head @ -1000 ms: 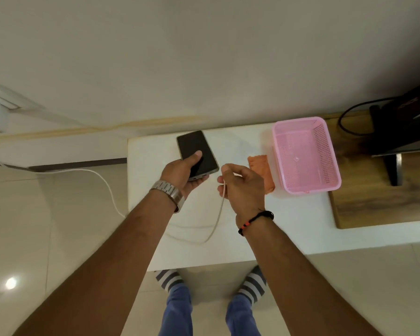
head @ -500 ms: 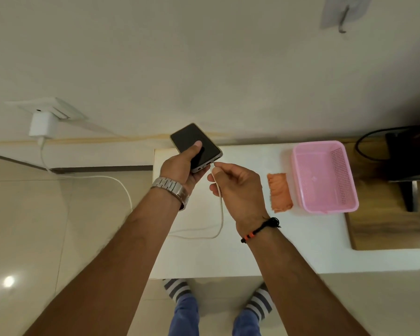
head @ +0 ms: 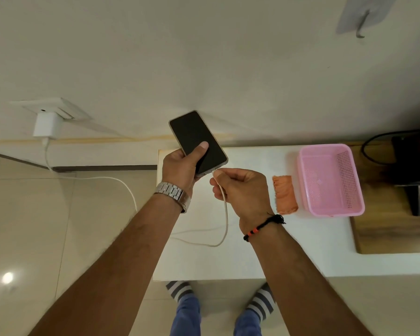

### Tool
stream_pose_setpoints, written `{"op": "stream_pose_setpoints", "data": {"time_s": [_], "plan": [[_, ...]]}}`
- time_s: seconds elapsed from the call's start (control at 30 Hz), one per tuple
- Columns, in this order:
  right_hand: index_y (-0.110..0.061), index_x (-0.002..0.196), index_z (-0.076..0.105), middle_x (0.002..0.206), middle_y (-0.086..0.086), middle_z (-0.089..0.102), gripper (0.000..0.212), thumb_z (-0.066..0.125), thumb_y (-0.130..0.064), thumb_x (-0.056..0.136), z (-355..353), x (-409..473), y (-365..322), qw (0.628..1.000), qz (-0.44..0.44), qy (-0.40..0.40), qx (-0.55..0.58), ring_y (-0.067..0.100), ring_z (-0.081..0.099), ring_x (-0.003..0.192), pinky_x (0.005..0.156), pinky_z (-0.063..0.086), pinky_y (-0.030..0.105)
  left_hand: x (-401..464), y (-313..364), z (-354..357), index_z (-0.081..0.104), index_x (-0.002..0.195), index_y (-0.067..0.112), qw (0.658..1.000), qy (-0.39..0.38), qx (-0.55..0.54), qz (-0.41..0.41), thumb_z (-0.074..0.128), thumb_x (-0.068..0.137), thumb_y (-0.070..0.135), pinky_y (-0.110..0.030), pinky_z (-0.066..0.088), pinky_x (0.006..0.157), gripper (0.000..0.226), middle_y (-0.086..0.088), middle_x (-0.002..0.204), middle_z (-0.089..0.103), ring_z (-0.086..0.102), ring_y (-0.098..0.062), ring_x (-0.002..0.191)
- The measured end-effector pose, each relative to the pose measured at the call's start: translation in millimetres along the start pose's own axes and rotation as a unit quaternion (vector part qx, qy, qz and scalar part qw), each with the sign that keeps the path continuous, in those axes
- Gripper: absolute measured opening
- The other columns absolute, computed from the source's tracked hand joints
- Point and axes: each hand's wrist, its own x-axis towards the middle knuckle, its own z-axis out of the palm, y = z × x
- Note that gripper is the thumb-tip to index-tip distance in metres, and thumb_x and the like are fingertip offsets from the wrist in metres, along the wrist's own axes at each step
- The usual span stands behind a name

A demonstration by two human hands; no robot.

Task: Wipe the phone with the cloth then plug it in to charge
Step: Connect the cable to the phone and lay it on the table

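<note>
Phone [head: 198, 141] held up above counter [head: 252, 258], cable end brought to its lower edge.

Vs 0.5 s ago: cable [head: 225, 214] tip is now set right at phone's bottom edge; whether seated can't be told. Phone is gripped in left hand [head: 182, 168], thumb on dark blank screen, tilted, pale frame. Right hand [head: 243, 190] grip is pinched on cable. Orange cloth [head: 284, 194] lies on counter beside pink basket [head: 330, 209], w/ charger [head: 47, 124] in wall socket.

Person, head-cam view: arms bare, no sleeves seen. Silver metal link watch [head: 172, 194] worn on L wrist; black cord bracelet [head: 262, 226] w/ orange beads on R wrist. Blue trousers [head: 187, 316]; grey/white striped socks [head: 262, 303].
</note>
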Motion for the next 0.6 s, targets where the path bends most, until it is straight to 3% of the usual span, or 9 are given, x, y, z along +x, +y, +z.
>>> {"op": "stream_pose_setpoints", "data": {"time_s": [0.13,0.27,0.43,0.5,0.6], "plan": [[-0.02,0.089,0.077,0.074,0.0,0.079,0.003,0.077,-0.017,0.088,2,0,-3,0.999,0.033,-0.004,0.027,0.013,0.076,0.067,0.058,0.06,0.02,-1,-1,-3,0.07,0.116,0.005,1.0,-0.014,0.012,0.008,0.084,0.085,0.023,-0.053,0.062,0.091,0.038,-0.018,0.11,0.078,0.077,-0.036,0.1],[-0.019,0.097,0.075,0.073,0.0,0.079,0.01,0.078,-0.018,0.087,5,-1,-1,0.998,0.039,0.009,0.038,0.013,0.077,0.067,0.059,0.061,0.02,-3,-6,-3,0.069,0.118,0.006,1.0,-0.02,0.005,0.005,0.083,0.086,0.022,-0.049,0.063,0.089,0.038,-0.017,0.11,0.078,0.077,-0.035,0.101],[-0.017,0.103,0.075,0.084,0.003,0.08,0.015,0.075,-0.024,0.09,6,-7,6,0.997,0.054,-0.035,0.044,0.017,0.078,0.076,0.07,0.064,0.026,-4,-5,-11,0.071,0.114,0.01,0.999,-0.033,0.001,-0.008,0.082,0.086,0.02,-0.043,0.064,0.08,0.032,-0.016,0.109,0.079,0.077,-0.036,0.101],[-0.014,0.102,0.075,0.088,0.005,0.08,0.016,0.072,-0.027,0.093,4,-11,8,0.993,0.064,-0.071,0.07,0.019,0.077,0.077,0.074,0.064,0.029,-6,-5,-16,0.066,0.125,0.008,0.997,-0.074,-0.02,-0.016,0.078,0.089,0.018,-0.042,0.063,0.078,0.04,-0.018,0.116,0.077,0.075,-0.039,0.107],[-0.013,0.101,0.076,0.091,0.008,0.079,0.017,0.068,-0.027,0.095,2,-14,10,0.992,0.055,-0.088,0.065,0.024,0.076,0.08,0.073,0.063,0.027,-7,-3,-19,0.052,0.143,0.006,0.97,-0.189,-0.132,-0.073,0.06,0.096,0.018,-0.054,0.057,0.098,0.049,-0.026,0.131,0.069,0.068,-0.045,0.12]]}}
